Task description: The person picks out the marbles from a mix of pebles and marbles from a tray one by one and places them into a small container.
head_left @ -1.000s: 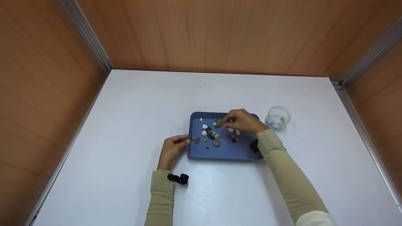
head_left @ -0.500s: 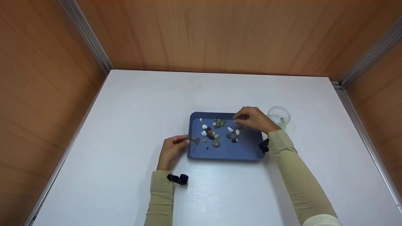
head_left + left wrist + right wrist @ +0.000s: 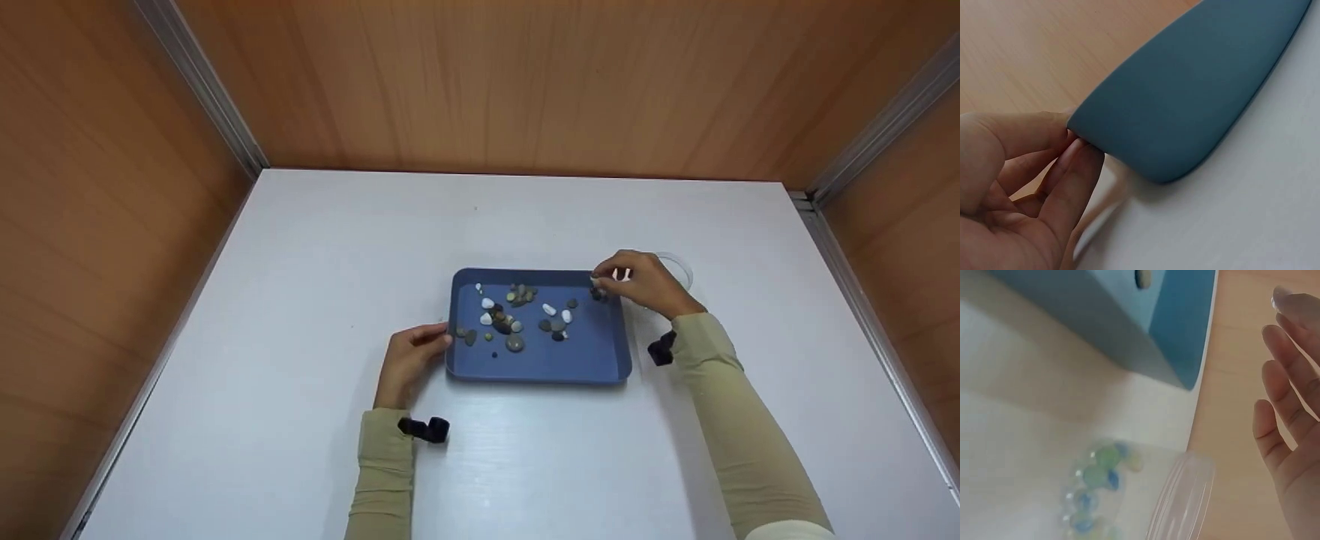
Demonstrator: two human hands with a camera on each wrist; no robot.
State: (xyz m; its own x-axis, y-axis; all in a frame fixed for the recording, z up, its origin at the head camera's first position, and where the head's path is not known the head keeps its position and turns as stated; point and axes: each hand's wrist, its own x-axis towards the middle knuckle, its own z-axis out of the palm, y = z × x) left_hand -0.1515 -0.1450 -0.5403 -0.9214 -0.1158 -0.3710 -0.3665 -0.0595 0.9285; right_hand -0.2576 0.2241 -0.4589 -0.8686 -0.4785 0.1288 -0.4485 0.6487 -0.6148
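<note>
My left hand (image 3: pixel 411 360) pinches the left rim of a blue rectangular tray (image 3: pixel 585 360); in the left wrist view, thumb and fingers (image 3: pixel 1081 174) meet at the tray's edge (image 3: pixel 1174 107). Grey, brown and white pebbles (image 3: pixel 502 324) lie in small groups on the tray. Over its far right corner, my right hand (image 3: pixel 649 285) has thumb and forefinger together, with a small pale piece at their tips, too small to identify. The right wrist view shows a shiny white spot at the fingertips of this hand (image 3: pixel 1297 382), the other fingers spread.
A clear round plastic tub (image 3: pixel 679 271) stands right of the tray, partly behind my right hand. Green and blue glass marbles (image 3: pixel 1095 475) lie inside it. Wood panels (image 3: pixel 480 90) border the white table (image 3: pixel 315 262) at the back and sides.
From the pebbles at the tray's top middle, my right hand has moved right to the far right corner, close to the tub. My left hand keeps its place on the tray rim.
</note>
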